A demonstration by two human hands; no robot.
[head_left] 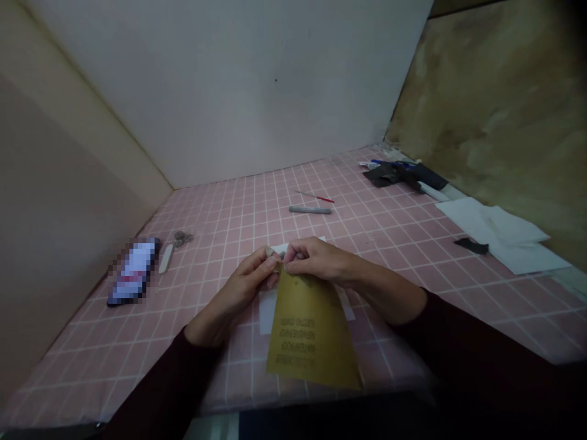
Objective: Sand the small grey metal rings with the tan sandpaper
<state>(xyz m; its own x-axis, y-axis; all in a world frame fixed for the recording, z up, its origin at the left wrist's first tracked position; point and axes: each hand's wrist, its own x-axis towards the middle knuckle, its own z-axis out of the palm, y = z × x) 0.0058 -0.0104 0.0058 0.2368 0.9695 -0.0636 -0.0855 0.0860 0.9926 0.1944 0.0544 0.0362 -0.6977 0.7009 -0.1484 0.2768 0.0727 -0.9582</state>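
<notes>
My left hand (pixel 245 286) and my right hand (pixel 321 260) meet over the middle of the pink checked table (pixel 389 238). Both pinch the top edge of a mustard-yellow sheet (pixel 309 333) with printed text on its back, which hangs down toward me. Between the fingertips of the two hands shows a small grey thing, too small to identify. A white sheet of paper (pixel 266 315) lies flat under the hands and the yellow sheet.
A phone (pixel 134 271) lies at the left with a small white tool (pixel 166 258) and a metal piece (pixel 183 238) beside it. A grey pen-like tool (pixel 310 210) and a thin red-tipped stick (pixel 316 196) lie beyond my hands. White sheets (pixel 499 232), a black scrap (pixel 471 245) and dark clutter (pixel 403 173) sit right.
</notes>
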